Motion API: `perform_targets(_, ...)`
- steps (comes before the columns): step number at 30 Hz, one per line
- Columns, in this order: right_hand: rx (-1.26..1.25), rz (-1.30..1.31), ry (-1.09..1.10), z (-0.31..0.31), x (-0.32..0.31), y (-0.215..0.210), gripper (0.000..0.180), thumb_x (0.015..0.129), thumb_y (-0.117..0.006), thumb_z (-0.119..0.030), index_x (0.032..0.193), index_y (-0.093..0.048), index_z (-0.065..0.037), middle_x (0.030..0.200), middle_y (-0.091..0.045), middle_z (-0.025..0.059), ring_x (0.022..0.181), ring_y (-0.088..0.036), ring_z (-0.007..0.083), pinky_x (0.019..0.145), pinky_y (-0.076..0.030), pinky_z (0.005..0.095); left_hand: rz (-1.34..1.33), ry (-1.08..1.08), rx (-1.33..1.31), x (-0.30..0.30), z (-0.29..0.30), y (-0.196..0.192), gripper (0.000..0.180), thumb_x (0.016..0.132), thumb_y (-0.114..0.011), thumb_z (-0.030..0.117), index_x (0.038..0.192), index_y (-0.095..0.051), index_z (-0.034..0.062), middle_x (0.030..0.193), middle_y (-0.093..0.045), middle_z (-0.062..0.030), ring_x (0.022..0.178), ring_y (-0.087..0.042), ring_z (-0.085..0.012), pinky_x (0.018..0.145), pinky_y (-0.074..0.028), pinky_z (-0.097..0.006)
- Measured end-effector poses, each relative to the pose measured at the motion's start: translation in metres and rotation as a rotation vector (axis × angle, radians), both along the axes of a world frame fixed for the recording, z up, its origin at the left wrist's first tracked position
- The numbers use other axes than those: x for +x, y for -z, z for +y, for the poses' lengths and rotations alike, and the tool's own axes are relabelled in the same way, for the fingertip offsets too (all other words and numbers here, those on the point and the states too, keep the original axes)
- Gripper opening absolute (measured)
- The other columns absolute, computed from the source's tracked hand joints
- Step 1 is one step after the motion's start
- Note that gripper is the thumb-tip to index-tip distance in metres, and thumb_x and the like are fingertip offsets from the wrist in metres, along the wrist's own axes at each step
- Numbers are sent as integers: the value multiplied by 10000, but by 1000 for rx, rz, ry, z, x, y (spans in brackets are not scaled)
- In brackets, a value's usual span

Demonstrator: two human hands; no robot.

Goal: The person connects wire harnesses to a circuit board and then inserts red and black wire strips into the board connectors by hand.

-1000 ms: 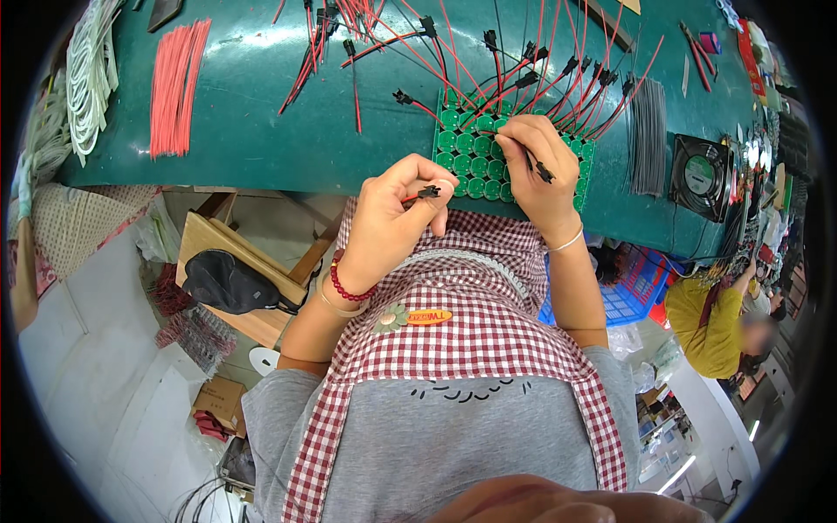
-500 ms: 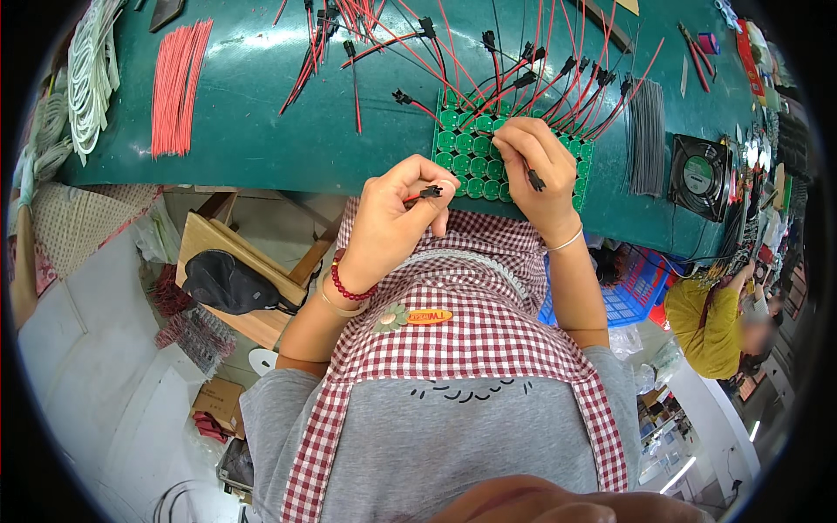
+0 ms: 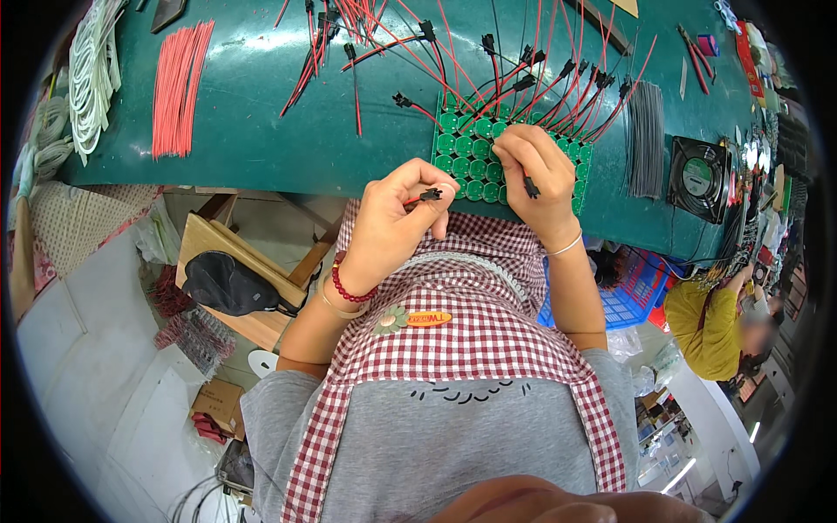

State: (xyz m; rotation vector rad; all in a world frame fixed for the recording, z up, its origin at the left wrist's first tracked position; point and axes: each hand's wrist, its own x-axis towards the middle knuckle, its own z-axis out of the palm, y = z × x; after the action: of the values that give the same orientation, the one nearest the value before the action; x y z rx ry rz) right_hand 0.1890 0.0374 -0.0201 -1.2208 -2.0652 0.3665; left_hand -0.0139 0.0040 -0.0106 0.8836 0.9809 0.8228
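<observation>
A panel of round green circuit boards (image 3: pixel 472 166) lies at the near edge of the green table, with several red and black wires ending in black plugs along its far side. Over the panel's right half, my right hand (image 3: pixel 538 179) is pinched on a wire lead whose black connector (image 3: pixel 530 186) shows below the fingers; the pinched end is hidden. Just left of the panel, my left hand (image 3: pixel 403 209) is closed round another red and black lead, its black connector (image 3: pixel 431 194) sticking out by the thumb.
Red wires (image 3: pixel 180 89) lie in a bundle at the left, grey wires (image 3: pixel 645 139) to the panel's right. Beyond these stand a black fan (image 3: pixel 699 178) and pliers (image 3: pixel 695 59). Loose connector leads (image 3: pixel 316 65) lie behind. A person in yellow (image 3: pixel 704 329) is at far right.
My right hand has shifted very slightly, and the connector below its fingers has turned a little. My left hand stays almost where it was.
</observation>
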Motion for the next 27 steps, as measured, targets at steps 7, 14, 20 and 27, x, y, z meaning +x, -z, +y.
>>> perform_targets(7,-210,133,77,9,-6,-6,143,788,-697,21,888,-599,-6,798,-602,105,644,-607,234,574,-490,324,-99,-11,9,5,-1,-5,161,997,-476,137,1073,-539,9,751,-590,-47,657,-523,-76,612,-412,-211)
perform_targets(14,-297,55,222,3,-11,-14,96,831,-698,-72,799,-651,4,704,-604,89,564,-575,204,506,-438,312,-405,53,-118,-1,3,5,194,992,-470,170,1086,-552,21,877,-626,-109,777,-552,-115,707,-422,-246)
perform_targets(20,-620,430,-41,-26,-21,-40,131,829,-688,-42,940,-668,23,723,-586,69,618,-561,133,553,-442,271,-324,-58,33,8,6,-13,281,962,-577,236,963,-683,-24,1219,-556,-149,1055,-546,-179,929,-428,-329)
perform_targets(27,-1162,801,-8,-41,-26,-42,146,899,-668,-121,961,-661,11,741,-622,0,612,-548,62,547,-451,212,-401,-120,-28,14,-3,-16,171,893,-669,136,953,-698,-22,1030,-530,-63,903,-545,-137,789,-464,-275)
